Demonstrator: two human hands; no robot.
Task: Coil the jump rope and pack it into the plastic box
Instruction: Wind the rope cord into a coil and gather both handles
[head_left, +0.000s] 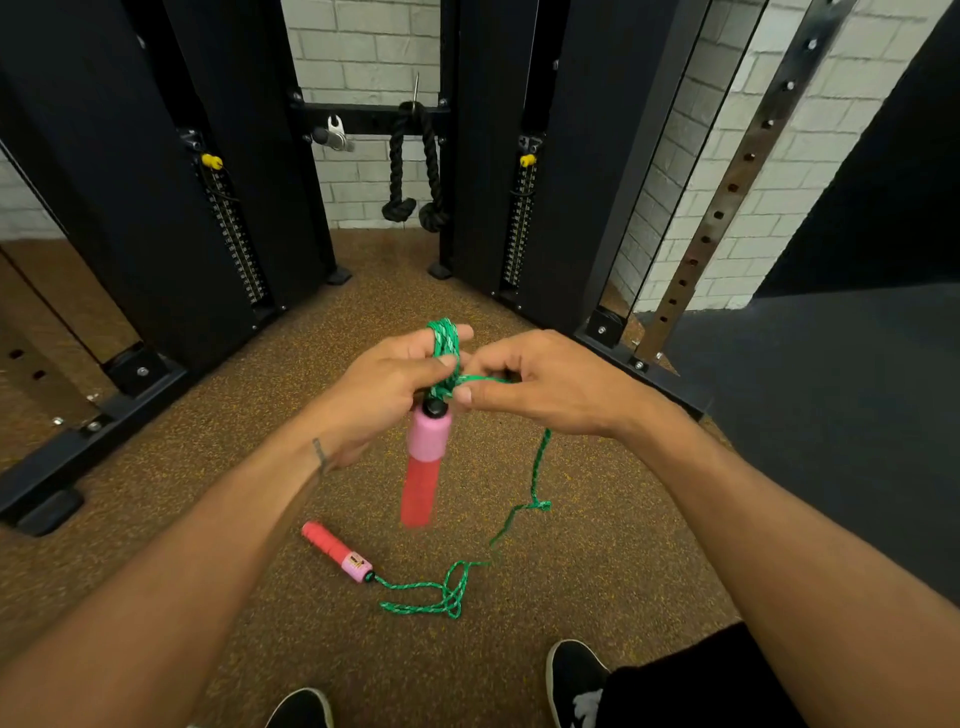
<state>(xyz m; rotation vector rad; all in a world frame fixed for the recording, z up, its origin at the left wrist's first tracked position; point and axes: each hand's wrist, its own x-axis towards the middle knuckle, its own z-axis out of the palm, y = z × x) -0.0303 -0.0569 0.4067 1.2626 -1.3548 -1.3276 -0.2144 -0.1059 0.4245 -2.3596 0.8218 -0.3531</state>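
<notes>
The jump rope has a green braided cord (535, 470) and two pink-and-red handles. My left hand (387, 387) holds several green loops wound over its fingers, and one handle (423, 457) hangs down from below it. My right hand (540, 382) pinches the cord just right of the loops. From there the cord drops to the floor and runs in a loose tangle to the second handle (337, 552), which lies on the floor. No plastic box is in view.
I stand on speckled brown rubber flooring (208, 519), my black shoes (574, 675) at the bottom edge. Black weight-stack columns (156, 208) of a cable machine rise to left and right, a black triceps rope (415, 166) hangs between them, and a dark mat (831, 415) lies to the right.
</notes>
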